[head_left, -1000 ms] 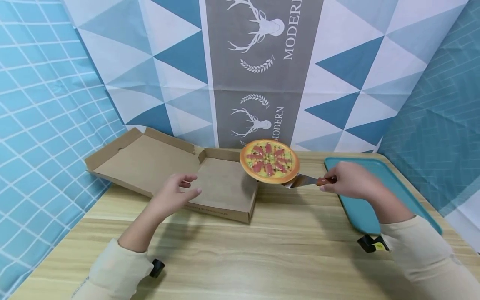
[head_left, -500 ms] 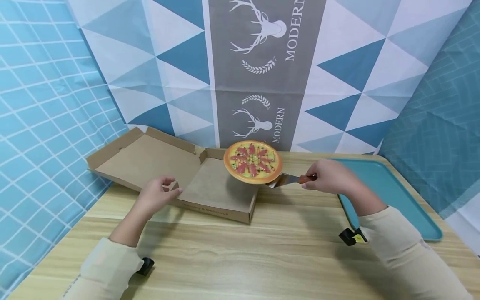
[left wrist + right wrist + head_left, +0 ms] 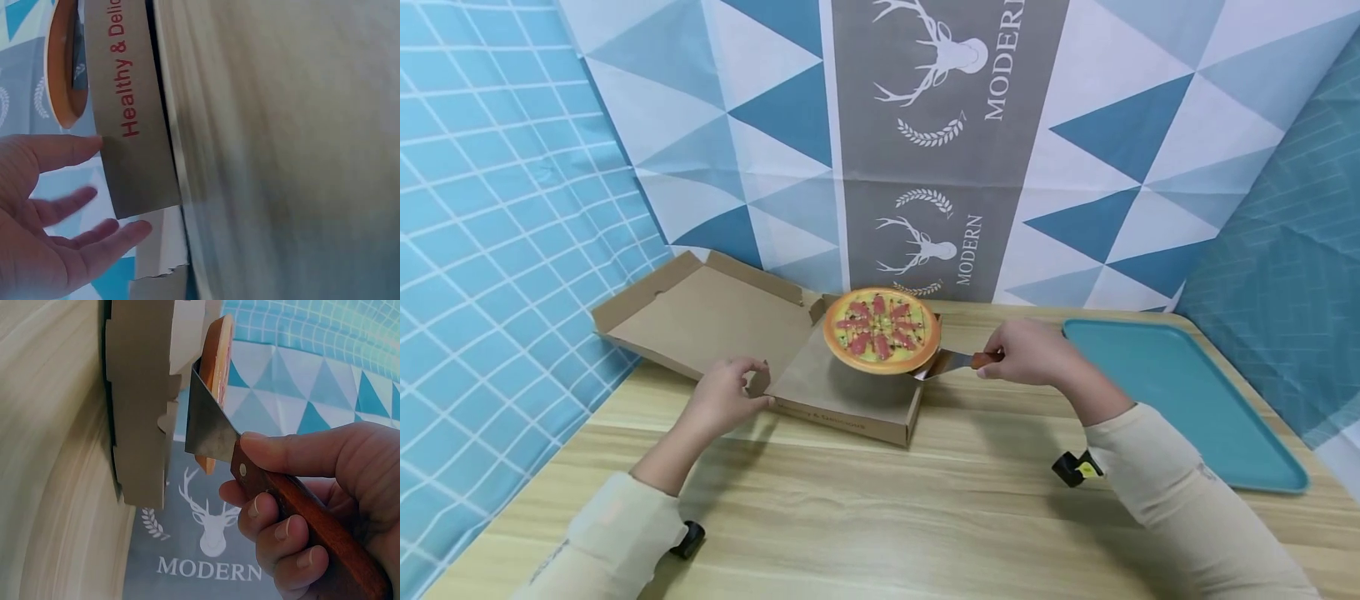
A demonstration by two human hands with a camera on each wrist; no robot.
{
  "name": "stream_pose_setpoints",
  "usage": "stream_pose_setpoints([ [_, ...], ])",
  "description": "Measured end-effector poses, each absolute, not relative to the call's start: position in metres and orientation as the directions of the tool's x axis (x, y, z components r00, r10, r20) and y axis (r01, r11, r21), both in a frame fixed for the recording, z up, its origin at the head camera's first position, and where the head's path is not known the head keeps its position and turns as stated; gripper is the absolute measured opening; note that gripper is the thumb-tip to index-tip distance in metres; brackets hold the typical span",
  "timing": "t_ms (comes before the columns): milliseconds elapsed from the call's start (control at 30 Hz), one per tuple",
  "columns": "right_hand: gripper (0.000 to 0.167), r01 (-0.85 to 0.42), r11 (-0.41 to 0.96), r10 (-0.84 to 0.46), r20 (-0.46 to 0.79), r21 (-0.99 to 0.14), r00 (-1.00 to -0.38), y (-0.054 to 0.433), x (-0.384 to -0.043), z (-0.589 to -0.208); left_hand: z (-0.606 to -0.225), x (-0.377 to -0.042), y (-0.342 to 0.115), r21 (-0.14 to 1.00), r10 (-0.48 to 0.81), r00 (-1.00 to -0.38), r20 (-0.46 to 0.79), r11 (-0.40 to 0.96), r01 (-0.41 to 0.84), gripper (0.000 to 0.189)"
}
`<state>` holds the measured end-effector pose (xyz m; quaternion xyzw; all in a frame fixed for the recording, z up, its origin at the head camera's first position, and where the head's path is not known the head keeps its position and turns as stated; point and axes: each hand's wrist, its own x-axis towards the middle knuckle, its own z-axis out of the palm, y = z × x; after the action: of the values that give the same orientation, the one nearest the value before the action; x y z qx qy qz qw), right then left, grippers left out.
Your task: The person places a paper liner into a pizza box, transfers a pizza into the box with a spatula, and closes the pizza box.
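My right hand grips the brown wooden handle of a metal spatula, its fingers curled round it. On the blade lies a round pizza with red topping pieces, held above the base of the cardboard pizza box. A shadow falls on the box floor beneath it. My left hand is at the box's front left corner, thumb and fingers spread apart. In the left wrist view a fingertip overlaps the box wall; whether it touches, I cannot tell.
The box's open lid lies back to the left, near the tiled-pattern wall covering. A blue-green tray stands on the right of the wooden table. A patterned backdrop rises behind.
My right hand has carried the spatula and pizza leftward, from the box's right edge to over its base. The left hand has drawn back slightly to the left, to the box's front corner.
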<state>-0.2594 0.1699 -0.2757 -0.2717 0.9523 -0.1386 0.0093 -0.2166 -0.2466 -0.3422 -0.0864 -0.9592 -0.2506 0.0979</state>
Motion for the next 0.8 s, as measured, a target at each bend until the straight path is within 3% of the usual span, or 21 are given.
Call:
stream_pose_setpoints([
  [167,0.022,-0.527,0.812,-0.531,0.057,-0.253,-0.846,0.16,-0.262,-0.279,-0.346,-0.221,-0.25,0.676,0.002,-1.0,0.013,0.737,0.01,0.066],
  [367,0.024,-0.533,0.808,-0.539,0.048,-0.25,-0.841,0.154,-0.266,-0.284,-0.355,-0.226,-0.256,0.872,-0.037,-0.99,-0.135,0.471,-0.136,0.059],
  [533,0.025,-0.541,0.804,-0.549,0.042,-0.249,-0.835,0.151,-0.266,-0.284,-0.357,-0.228,-0.257,0.92,-0.026,-0.987,-0.158,0.358,-0.157,0.055],
  [800,0.031,-0.537,0.815,-0.551,-0.003,-0.219,-0.835,0.148,-0.27,-0.275,-0.355,-0.23,-0.255,0.923,-0.048,-0.984,-0.172,0.342,-0.178,0.055],
])
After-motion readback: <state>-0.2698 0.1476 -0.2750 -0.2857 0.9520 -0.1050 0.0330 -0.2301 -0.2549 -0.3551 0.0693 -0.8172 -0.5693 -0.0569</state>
